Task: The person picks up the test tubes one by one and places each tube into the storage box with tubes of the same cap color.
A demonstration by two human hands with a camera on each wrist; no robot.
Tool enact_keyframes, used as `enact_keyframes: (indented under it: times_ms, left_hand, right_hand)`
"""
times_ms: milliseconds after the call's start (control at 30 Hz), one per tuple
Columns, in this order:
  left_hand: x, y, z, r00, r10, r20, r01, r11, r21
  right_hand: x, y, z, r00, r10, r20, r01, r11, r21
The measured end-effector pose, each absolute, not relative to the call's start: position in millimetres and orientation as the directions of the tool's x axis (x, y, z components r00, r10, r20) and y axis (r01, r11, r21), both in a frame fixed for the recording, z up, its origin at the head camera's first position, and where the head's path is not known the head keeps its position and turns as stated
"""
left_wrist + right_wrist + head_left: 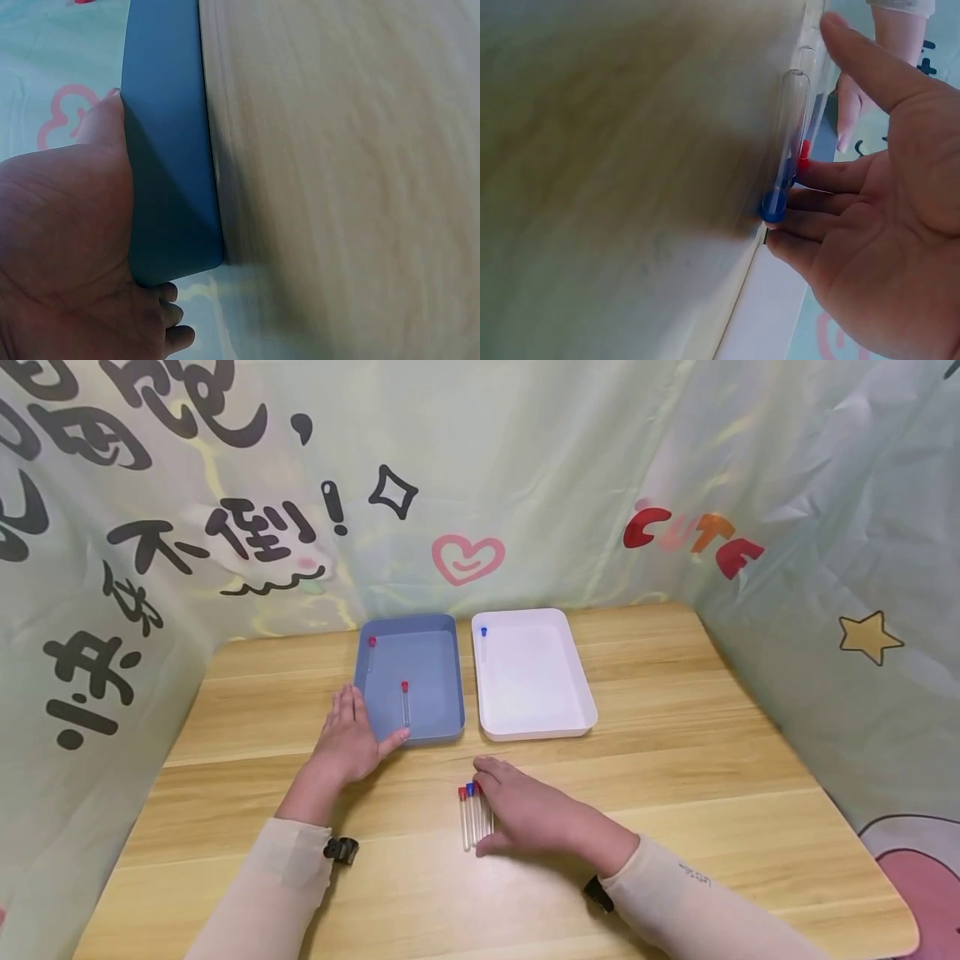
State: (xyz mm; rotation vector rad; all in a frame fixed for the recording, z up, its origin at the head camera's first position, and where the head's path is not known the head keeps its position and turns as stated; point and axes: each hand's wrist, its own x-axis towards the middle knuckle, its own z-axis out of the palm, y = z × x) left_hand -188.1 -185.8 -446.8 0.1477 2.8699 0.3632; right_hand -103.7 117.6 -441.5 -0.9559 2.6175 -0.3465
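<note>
We see the right hand (528,806) spread over the right side of a row of tubes (466,822), fingers near the caps and thumb near the glass ends. The thumb stands well apart from the fingers, so we read it as a wide reach with nothing gripped; whether the fingertips touch a cap, we cannot tell. The row lies on the worktop (660,718), red and blue caps mixed, caps toward the trays.

Our left hand (349,745) lies against the near left corner of the blue tray (437,672), thumb at the near rim, holding no tube, probably steadying it. Two red-capped tubes (406,703) lie inside; the white tray (532,685), just beside, holds one blue-capped tube (483,643).

We judge the step in hand to be picking up a tube. The next move calls for closing on just one and lifting it clear without rolling its neighbours.
</note>
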Motion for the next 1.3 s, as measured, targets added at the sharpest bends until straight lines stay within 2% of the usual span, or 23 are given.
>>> enact_keyframes:
  times_ms: [500, 933, 1300]
  left_hand:
    - [-181, -188, -450, -0.965, 0.128, -0.228, 0.063, 0.96, 0.272]
    - [-184, -187, -446, -0.966, 0.129, -0.223, 0.065, 0.96, 0.273]
    - [-181, -187, -448, -0.967, 0.128, -0.219, 0.065, 0.959, 0.275]
  right_hand:
    - [-105, 121, -436, -0.74, -0.658, -0.142, -0.577, 0.729, -0.368]
    - [-116, 122, -411, -0.758, -0.64, -0.129, -0.543, 0.728, -0.419]
    - [-122, 122, -406, -0.768, -0.627, -0.131, -0.521, 0.731, -0.44]
